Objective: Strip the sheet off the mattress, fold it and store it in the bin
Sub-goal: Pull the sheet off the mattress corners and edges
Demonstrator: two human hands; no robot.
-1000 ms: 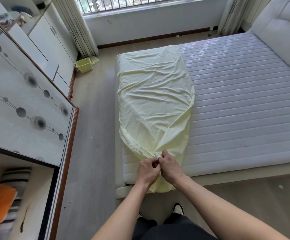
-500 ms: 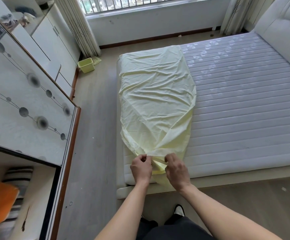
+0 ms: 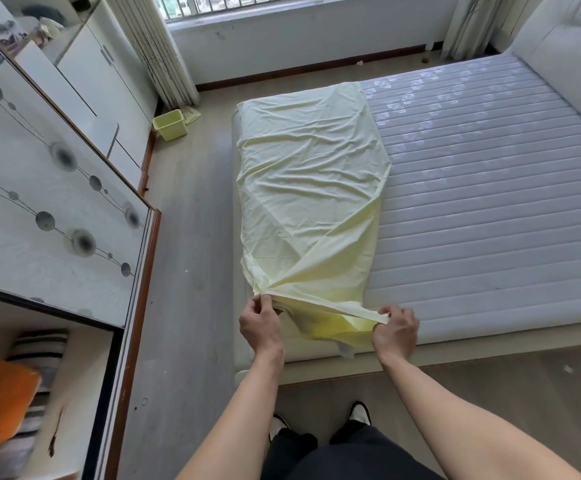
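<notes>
Fingers (image 3: 265, 301) of the left hand (image 3: 259, 325) pinched the near edge of the sheet (image 3: 311, 188) at its left corner, thumb and fingertips closed on the cloth. The right hand (image 3: 394, 332) gripped the same edge further to the right, with its fingers curled round the hem, and this hem was stretched in a tight line between both hands. The two hands were well apart.

The sheet was pale yellow and lay folded in a long strip on the left part of the mattress (image 3: 490, 188), from the near side to the far side. It was wrinkled, and its near end hung a little over the edge of the mattress under the hands. The rest of the mattress, white and quilted in bands, was bare.

A small yellow-green bin (image 3: 170, 124) stood on the floor (image 3: 192, 271) near the curtain (image 3: 154, 50), well apart from the bed. At the left stood a wardrobe (image 3: 46, 188) with a pattern of dark circles on its door. The person stood at the near side of the bed, in dark trousers, and both feet were visible below.
</notes>
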